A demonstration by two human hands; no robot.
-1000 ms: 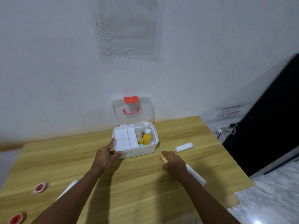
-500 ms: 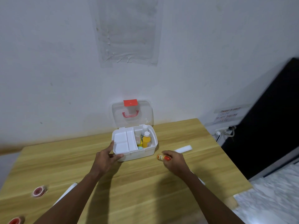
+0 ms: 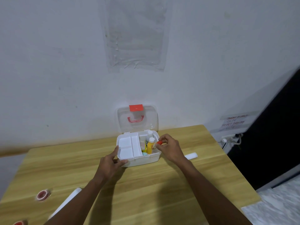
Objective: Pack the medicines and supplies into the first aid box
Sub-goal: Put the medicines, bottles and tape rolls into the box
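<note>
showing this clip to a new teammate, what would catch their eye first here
The open white first aid box stands at the far middle of the table, its clear lid with a red handle standing upright. The right hand holds a small red-capped bottle over the box's right compartment, while the left hand grips its front left corner.

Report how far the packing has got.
Done: a yellow bottle and a white bottle stand in the box. In hand: the right hand holds a red-capped bottle over the box's right side, while the left hand grips its left corner. Left: a white tube, red tape rolls and a white item lie on the table.
</note>
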